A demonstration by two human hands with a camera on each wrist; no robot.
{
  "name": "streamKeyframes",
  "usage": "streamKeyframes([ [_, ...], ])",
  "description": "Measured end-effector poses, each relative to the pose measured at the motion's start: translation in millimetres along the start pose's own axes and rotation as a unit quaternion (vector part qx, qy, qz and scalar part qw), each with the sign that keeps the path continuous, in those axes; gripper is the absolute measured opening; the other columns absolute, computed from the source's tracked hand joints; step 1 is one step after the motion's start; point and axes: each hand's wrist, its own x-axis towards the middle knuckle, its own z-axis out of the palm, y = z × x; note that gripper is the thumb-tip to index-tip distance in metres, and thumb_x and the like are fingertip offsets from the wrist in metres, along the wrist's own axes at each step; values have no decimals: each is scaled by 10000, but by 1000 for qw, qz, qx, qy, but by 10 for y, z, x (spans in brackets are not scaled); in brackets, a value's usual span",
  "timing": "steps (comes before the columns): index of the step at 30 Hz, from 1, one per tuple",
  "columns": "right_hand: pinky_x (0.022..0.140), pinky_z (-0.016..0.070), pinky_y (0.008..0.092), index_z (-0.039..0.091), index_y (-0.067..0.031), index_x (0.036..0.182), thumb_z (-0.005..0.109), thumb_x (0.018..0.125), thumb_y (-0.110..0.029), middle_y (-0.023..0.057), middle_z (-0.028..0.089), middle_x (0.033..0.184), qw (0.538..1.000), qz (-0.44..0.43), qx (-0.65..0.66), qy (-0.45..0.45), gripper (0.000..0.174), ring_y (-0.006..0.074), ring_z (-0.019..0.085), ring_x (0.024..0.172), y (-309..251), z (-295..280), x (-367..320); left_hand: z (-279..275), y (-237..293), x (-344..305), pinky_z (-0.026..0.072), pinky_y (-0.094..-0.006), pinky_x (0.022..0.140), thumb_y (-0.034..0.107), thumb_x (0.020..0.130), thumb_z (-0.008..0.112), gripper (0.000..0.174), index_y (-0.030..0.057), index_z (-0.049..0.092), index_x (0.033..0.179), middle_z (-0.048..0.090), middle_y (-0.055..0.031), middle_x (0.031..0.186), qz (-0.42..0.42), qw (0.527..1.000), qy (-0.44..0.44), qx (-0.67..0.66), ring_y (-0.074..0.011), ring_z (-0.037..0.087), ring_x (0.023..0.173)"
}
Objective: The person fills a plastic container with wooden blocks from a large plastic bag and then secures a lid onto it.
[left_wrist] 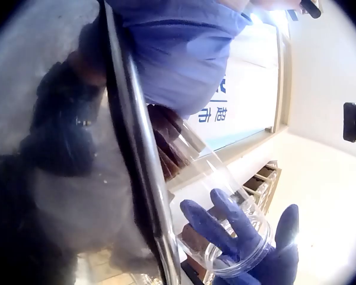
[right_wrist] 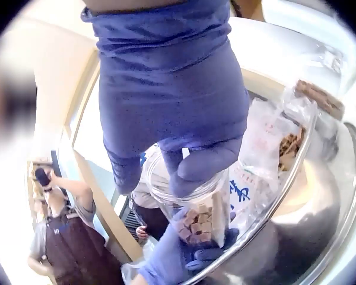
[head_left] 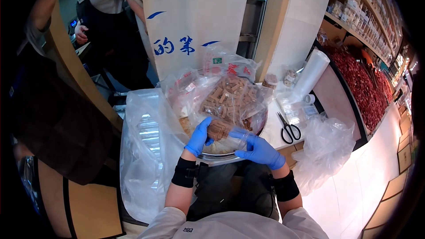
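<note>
A clear cylindrical jar (right_wrist: 219, 209) with brown stick-shaped pieces (head_left: 218, 129) is tilted over a metal basin (head_left: 217, 156). My blue-gloved left hand (head_left: 198, 138) grips its filled end, fingers wrapped round the wall; in the right wrist view the left hand (right_wrist: 169, 261) holds it from below. At the jar's mouth is my right hand (head_left: 262, 151), fingers extended; in the left wrist view the right hand (left_wrist: 243, 237) has fingers overlapping the clear rim (left_wrist: 266, 246). Whether they reach inside is unclear. More brown pieces (head_left: 230, 99) lie in a plastic bag in the basin.
Black-handled scissors (head_left: 288, 132) and a plastic roll (head_left: 312, 73) lie on the white counter at right, with crumpled plastic bags (head_left: 325, 150) beside it. Bagged clear containers (head_left: 150, 141) stand at left. Two aproned people are at left. A filled jar (head_left: 270, 81) stands behind the basin.
</note>
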Motion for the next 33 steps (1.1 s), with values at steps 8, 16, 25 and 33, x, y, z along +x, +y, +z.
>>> streamKeyframes([
  [8, 1017, 400, 403, 401, -137, 1417, 776, 698, -453, 177, 354, 1462, 959, -89, -267, -17, 871, 350, 436, 1282, -92, 31, 68, 50, -23, -15, 284, -222, 383, 436, 947, 430, 420, 97, 612, 1116, 549, -7, 673, 14, 1000, 20, 19, -74, 420, 440],
  [16, 931, 461, 419, 415, -146, 1400, 714, 712, -559, 156, 367, 1452, 946, -93, -312, -5, 857, 361, 510, 1192, -25, 50, 6, -16, -39, -4, 336, -199, 438, 432, 933, 455, 396, 140, 614, 1147, 592, 18, 784, -2, 1000, -1, 27, -61, 481, 542],
  [25, 963, 443, 417, 430, -106, 1381, 694, 713, -593, 133, 378, 1443, 926, -147, -347, -26, 869, 344, 474, 1233, 115, 102, -6, 9, -113, 45, 340, -194, 452, 428, 925, 474, 364, 161, 628, 1119, 581, 36, 814, 0, 999, 32, 34, -52, 479, 575],
  [33, 951, 453, 413, 388, -70, 1395, 707, 703, -591, 141, 350, 1463, 957, -102, -272, 23, 923, 366, 461, 1243, -202, 57, -56, 18, -3, 10, 264, -230, 378, 462, 941, 447, 395, 105, 617, 962, 487, 11, 579, -19, 1000, 10, 1, -78, 391, 416],
])
